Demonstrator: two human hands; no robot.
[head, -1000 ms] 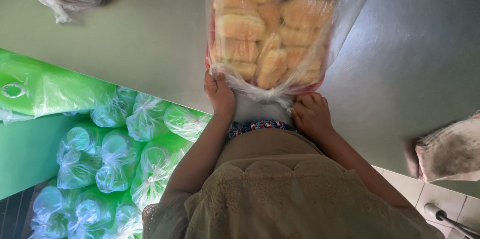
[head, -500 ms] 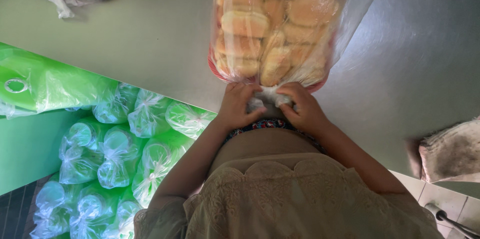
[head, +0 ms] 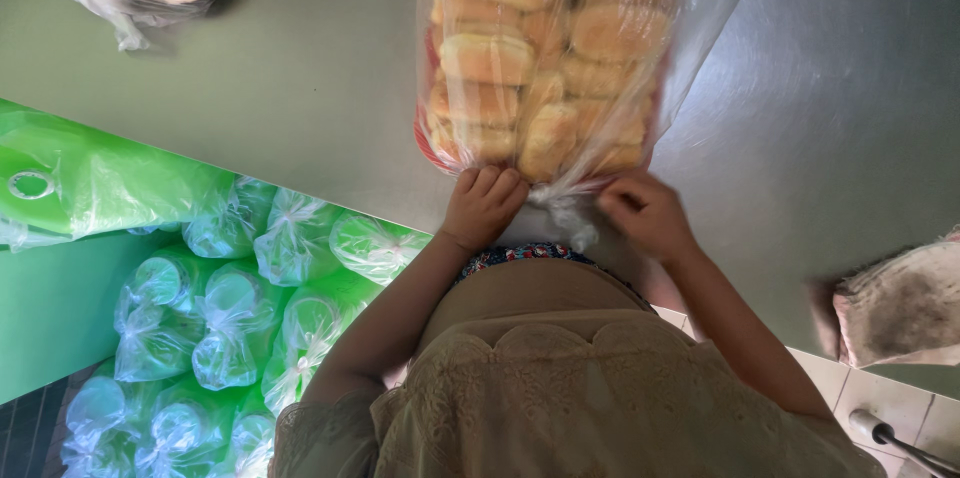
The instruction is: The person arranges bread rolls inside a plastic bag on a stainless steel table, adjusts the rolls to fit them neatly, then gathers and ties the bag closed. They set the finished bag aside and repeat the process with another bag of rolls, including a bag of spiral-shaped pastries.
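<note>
Left hand and right hand have drawn apart since before, fingers curled pinching the twisted neck of the bun bag, frame centre

Single head-worn view, looking steeply down, close over the metal table edge; no second view

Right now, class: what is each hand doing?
Left hand: closed, gripping the gathered mouth of the clear bag of buns.
Right hand: closed, pinching the same bag's mouth.
</note>
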